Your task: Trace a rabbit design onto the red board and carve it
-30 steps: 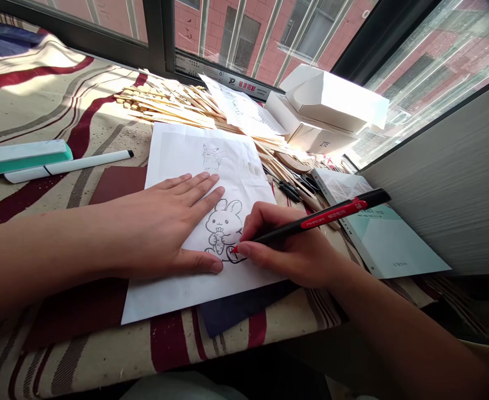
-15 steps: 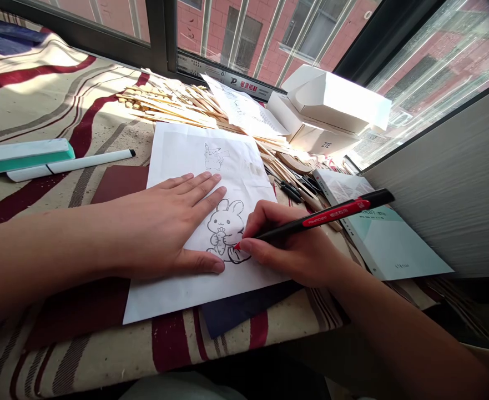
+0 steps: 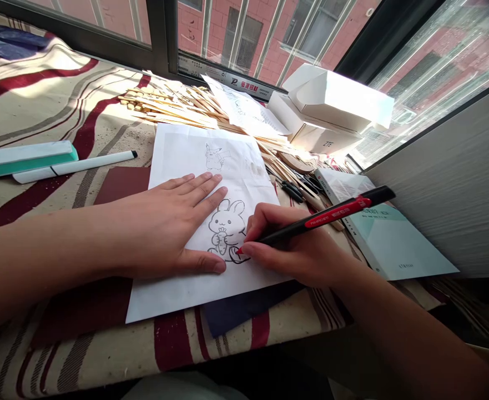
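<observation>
A white sheet of paper [image 3: 165, 303] lies at a slant on the table. It bears a rabbit drawing [image 3: 228, 222] holding a carrot, and a fainter Pikachu drawing [image 3: 216, 158] above. My left hand [image 3: 177, 222] rests flat on the sheet, fingers spread, just left of the rabbit. In my right hand [image 3: 294, 244] is a black marker pen [image 3: 327, 216] with a red label, pinched between thumb and fingers. Its red tip touches the paper at the rabbit's foot, low on the drawing. My right hand covers part of the sheet's right side.
Wooden sticks [image 3: 177, 103] are heaped along the window. White boxes [image 3: 331, 111] stand at the back right, with a book [image 3: 398, 239] in front. A white pen [image 3: 77, 165] lies at left beside a white-and-green case [image 3: 28, 160]. A maroon sheet [image 3: 81, 311] is under the paper.
The marker tip has shifted very slightly right on the rabbit's foot. My left hand stays flat in the same spot; the whole view has drifted a little.
</observation>
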Tool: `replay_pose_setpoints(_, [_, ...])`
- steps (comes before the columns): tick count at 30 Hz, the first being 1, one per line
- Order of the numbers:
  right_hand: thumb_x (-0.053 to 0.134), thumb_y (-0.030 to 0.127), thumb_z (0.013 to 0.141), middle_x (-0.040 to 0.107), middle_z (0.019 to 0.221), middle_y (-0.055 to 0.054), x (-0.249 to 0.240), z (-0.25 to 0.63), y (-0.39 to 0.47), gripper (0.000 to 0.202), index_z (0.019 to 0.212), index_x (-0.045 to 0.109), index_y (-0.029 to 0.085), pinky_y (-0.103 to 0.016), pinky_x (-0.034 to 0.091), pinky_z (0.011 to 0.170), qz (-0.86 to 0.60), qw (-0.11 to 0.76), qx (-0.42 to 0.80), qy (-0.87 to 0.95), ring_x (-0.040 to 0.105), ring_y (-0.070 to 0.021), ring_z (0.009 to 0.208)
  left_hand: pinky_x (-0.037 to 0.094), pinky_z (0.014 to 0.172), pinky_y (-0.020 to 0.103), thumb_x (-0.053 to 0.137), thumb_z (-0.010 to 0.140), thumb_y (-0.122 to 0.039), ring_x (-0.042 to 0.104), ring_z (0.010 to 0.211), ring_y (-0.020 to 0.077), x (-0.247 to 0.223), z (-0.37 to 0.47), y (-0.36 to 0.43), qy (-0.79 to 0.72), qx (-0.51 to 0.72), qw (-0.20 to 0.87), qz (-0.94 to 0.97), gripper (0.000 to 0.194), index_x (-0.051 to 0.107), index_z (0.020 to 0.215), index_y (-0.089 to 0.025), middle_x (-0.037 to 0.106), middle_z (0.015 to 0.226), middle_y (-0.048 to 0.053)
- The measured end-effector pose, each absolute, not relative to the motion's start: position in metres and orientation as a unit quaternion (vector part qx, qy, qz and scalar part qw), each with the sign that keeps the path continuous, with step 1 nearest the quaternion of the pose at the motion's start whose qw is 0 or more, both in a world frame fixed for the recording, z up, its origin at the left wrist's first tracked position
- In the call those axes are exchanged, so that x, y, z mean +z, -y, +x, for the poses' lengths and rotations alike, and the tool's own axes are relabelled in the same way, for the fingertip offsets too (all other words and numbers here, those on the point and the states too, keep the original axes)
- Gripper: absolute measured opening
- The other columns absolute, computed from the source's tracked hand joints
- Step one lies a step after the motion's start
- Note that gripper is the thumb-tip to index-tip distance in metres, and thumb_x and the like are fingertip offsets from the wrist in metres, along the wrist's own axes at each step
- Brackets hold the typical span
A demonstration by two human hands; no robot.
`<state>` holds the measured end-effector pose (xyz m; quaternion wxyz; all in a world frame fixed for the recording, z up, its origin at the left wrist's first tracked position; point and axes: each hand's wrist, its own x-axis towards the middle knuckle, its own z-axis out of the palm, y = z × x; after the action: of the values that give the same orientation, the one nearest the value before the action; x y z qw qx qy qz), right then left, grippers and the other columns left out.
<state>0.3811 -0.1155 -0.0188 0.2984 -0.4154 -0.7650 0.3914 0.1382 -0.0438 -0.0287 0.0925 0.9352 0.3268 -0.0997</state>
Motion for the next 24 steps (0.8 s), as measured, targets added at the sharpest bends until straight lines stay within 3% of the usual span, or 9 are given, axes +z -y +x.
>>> replay_pose_setpoints(11, [0.086,0.022,0.088,0.069,0.072,0.0,-0.0169,0.3798,0.1134,0.023,0.084,0.064,0.017,-0.021,0.049,0.056,-0.446,0.309,0.451,0.709,0.061,-0.011,0.064,0.009,0.139,0.048,0.035,0.089,-0.096,0.005,0.173,0.0368,-0.0306,0.1372,0.0429,-0.321,-0.088,0.089,0.939,0.124,0.017,0.177,-0.011,-0.006,0.184,0.016])
replay_pose_setpoints(16, [0.09,0.023,0.086,0.071,0.075,0.0,-0.0178,0.3793,0.1144,0.025,0.085,0.066,0.017,-0.021,0.048,0.057,-0.452,0.302,0.444,0.712,0.06,-0.011,0.065,0.011,0.139,0.051,0.041,0.089,-0.095,0.006,0.173,0.039,-0.0299,0.1384,0.0431,-0.322,-0.085,0.106,0.937,0.125,0.018,0.177,-0.01,-0.005,0.183,0.017])
replay_pose_setpoints(24, [0.088,0.019,0.087,0.071,0.076,0.001,-0.0176,0.3796,0.1156,0.021,0.084,0.067,0.017,-0.02,0.047,0.058,-0.435,0.299,0.409,0.745,0.058,-0.0098,0.066,0.009,0.139,0.05,0.036,0.089,-0.096,0.002,0.173,0.0366,-0.0285,0.1381,0.0437,-0.329,-0.109,0.087,0.934,0.124,0.013,0.178,-0.013,-0.01,0.183,0.014])
